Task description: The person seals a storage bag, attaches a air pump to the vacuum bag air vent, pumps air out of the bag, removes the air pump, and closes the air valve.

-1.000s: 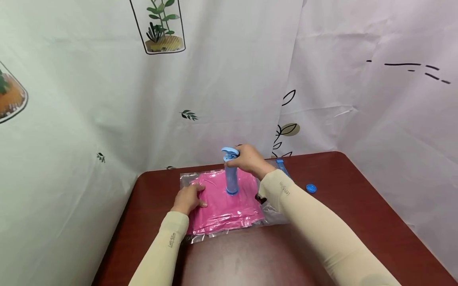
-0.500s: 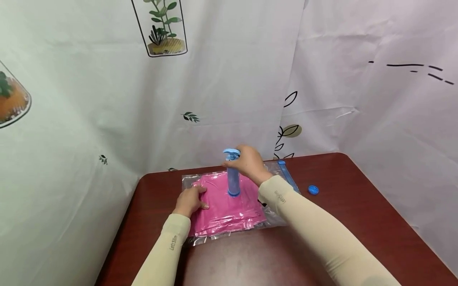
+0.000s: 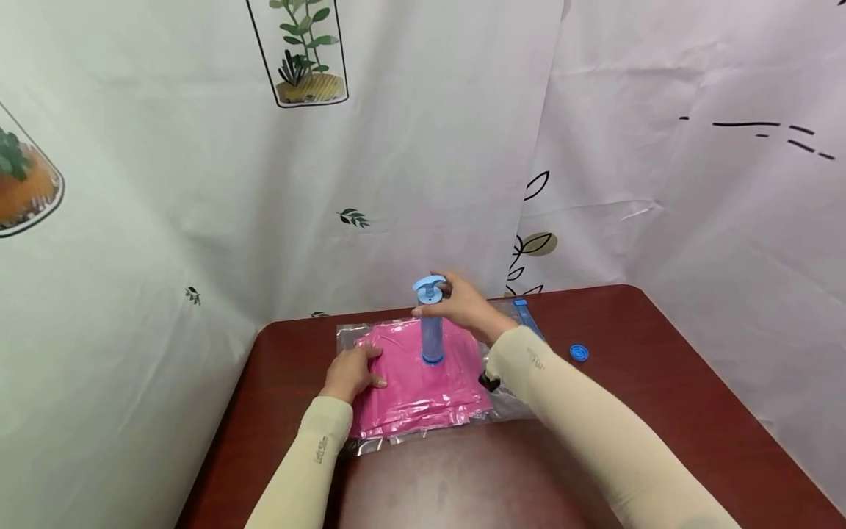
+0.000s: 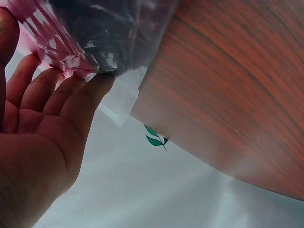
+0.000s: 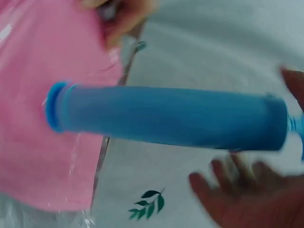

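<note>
A clear storage bag with pink folded fabric inside lies flat on the table. A blue hand pump stands upright on it, its base against the bag. My right hand is around the pump's top, beside its light-blue handle. In the right wrist view its fingers are spread and blurred, with a gap between them and the pump barrel. My left hand rests on the bag's left side. Its fingers touch the bag in the left wrist view.
A round blue cap lies on the dark red table to the right. A blue zip slider sits on the bag's right edge strip. White printed cloth hangs behind the table.
My right hand has loosened around the pump's top and shifted slightly right, and the handle has turned. My left hand stays on the bag. The view has tilted slightly.
</note>
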Motion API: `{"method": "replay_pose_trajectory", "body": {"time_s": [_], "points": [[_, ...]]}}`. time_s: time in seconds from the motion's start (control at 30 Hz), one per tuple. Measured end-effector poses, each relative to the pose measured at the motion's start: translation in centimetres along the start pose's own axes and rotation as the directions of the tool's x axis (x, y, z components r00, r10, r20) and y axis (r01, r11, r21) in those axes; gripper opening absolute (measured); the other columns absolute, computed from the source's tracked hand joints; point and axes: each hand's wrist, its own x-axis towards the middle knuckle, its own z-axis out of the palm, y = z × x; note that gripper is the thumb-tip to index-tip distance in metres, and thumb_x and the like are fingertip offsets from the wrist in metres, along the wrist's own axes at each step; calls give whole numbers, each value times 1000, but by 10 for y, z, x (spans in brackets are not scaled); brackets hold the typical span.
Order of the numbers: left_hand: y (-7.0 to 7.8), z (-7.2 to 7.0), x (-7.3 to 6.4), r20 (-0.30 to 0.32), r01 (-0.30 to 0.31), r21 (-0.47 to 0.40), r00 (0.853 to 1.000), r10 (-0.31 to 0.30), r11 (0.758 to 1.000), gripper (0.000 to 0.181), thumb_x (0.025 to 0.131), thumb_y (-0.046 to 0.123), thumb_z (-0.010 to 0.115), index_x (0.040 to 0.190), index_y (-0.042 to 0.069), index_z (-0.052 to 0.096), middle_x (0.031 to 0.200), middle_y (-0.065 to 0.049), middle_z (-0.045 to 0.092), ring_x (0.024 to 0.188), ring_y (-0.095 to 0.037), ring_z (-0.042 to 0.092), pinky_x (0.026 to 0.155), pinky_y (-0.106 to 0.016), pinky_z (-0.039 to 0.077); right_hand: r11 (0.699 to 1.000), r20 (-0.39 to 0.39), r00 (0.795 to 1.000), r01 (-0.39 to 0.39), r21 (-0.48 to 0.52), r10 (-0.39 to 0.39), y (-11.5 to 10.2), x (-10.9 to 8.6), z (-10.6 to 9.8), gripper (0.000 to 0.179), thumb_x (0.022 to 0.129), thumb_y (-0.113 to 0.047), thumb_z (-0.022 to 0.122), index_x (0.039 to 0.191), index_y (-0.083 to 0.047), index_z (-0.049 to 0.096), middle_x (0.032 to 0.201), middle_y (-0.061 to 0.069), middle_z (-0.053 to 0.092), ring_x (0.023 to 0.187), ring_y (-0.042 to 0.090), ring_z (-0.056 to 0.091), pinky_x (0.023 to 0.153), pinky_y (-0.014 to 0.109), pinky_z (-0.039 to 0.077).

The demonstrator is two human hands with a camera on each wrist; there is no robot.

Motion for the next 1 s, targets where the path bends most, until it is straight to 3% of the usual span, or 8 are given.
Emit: {"method": "replay_pose_trajectory", "body": {"time_s": [0.13,0.27,0.43,0.63,0.73,0.8,0.9,1.0], "points": [[-5,9,-3,-23,-22,24,999,22,999,72,85,24,102,151,15,74,160,-25,67,140,-53,68,111,-64,62,968,-198,979,4,-250,-56,7,-10,16,92,89,-53,97,157,-4,59,147,17,74,133,36,75,110,54,64],[0,11,-6,1,3,7,1000,-3,1000,73,87,22,100,154,14,72,166,-25,62,146,-55,63,116,-66,59,919,-285,952,-11,-393,-111,6,-15,20,71,90,-56,94,135,-5,73,126,12,83,110,29,80,94,50,66],[2,6,-4,-8,3,29,1000,-3,1000,75,86,24,100,154,13,71,166,-25,62,146,-54,64,117,-65,59,911,-210,971,21,-413,-117,-2,-12,10,59,93,-47,93,130,-3,76,122,14,84,108,29,80,93,49,66],[5,1,-2,0,11,29,1000,-11,1000,76,87,24,99,156,14,70,168,-25,60,148,-54,62,117,-66,58,986,-6,1000,23,-167,-25,-8,-4,-5,45,96,-17,85,135,4,76,140,21,77,133,37,71,117,54,60],[4,3,-3,13,27,3,1000,-27,1000,76,88,22,99,157,15,69,168,-25,60,147,-54,62,116,-65,60,990,10,1000,15,-138,-14,-5,-4,-3,60,97,-19,86,150,4,67,152,24,70,147,41,65,125,57,55],[3,5,-4,21,45,-14,999,-44,999,76,89,21,98,158,15,68,169,-25,59,146,-53,63,114,-65,61,980,-44,999,14,-196,-23,-1,-7,3,75,97,-32,91,158,1,61,155,22,69,148,41,65,123,56,57],[1,5,-5,20,45,-10,999,-45,999,75,89,21,98,158,15,68,168,-25,59,146,-53,63,113,-64,62,942,-183,981,-5,-335,-60,2,-13,15,90,92,-55,94,159,-5,61,146,15,76,132,34,75,107,53,65],[2,3,-5,14,34,-6,999,-34,999,75,90,21,97,158,15,68,168,-25,59,146,-53,63,113,-64,61,902,-287,950,-15,-432,-122,1,-15,21,76,90,-63,93,142,-12,72,121,5,83,107,25,80,88,48,64]]}}
